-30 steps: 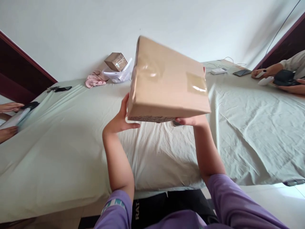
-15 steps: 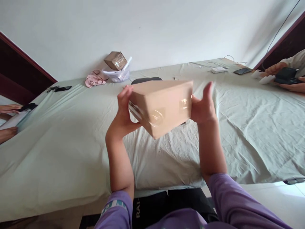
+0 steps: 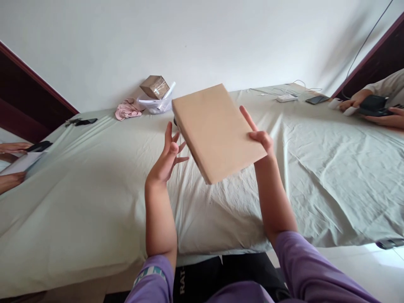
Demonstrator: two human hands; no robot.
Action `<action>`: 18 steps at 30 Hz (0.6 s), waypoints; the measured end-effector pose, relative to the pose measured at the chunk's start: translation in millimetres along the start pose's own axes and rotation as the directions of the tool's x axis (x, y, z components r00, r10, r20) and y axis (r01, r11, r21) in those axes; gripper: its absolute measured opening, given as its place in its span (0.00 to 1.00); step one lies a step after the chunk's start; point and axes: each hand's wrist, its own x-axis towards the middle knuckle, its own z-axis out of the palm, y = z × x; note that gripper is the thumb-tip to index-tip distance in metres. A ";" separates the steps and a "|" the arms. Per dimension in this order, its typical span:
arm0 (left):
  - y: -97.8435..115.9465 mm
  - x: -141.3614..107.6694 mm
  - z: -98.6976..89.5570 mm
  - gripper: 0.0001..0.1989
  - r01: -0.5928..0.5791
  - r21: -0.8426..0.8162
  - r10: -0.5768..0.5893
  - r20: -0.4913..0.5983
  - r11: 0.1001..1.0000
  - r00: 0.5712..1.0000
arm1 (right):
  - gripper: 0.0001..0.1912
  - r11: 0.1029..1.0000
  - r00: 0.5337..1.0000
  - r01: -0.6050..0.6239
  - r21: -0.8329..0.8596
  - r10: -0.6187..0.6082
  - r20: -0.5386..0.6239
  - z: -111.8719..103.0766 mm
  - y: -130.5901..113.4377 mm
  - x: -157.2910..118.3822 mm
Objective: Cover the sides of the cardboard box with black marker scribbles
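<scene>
A brown cardboard box [image 3: 217,134] is held up above the cloth-covered table, tilted, with its broad plain face toward me. My right hand [image 3: 260,136] grips its lower right corner, the thumb on the face and a finger stretched along the right edge. Just left of the box, my left hand [image 3: 168,158] has its fingers spread and holds nothing. A small part of a dark object behind the box shows at its left edge.
On the green cloth [image 3: 94,189] at the back stand a clear basin [image 3: 158,106] with another box [image 3: 155,87], and a pink cloth [image 3: 128,109]. A white power strip [image 3: 287,98] and phone [image 3: 317,99] lie back right. Other people's hands are at both sides.
The box has turned so its broad face shows instead of its taped sides. My left hand has let go of it and opened; my right hand has shifted to the lower right corner.
</scene>
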 end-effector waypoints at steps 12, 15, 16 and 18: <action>8.3 8.4 7.0 0.39 -0.207 -0.013 0.202 -0.158 0.978 0.967 | 0.88 0.986 0.960 0.120 0.117 -0.145 0.240 30.4 12.4 7.4; 7.2 7.5 7.0 0.38 -0.202 -0.084 0.184 -0.189 0.976 0.965 | 0.87 0.986 0.963 0.128 0.103 -0.149 0.224 35.1 13.1 5.6; 6.8 7.0 8.3 0.37 -0.190 -0.140 0.159 -0.209 0.972 0.965 | 0.88 0.986 0.967 0.140 0.095 -0.157 0.203 36.8 12.4 4.1; 5.5 5.4 11.4 0.33 -0.146 -0.303 0.065 -0.262 0.942 0.963 | 0.86 0.975 0.971 0.188 0.121 -0.203 0.127 39.3 9.5 0.6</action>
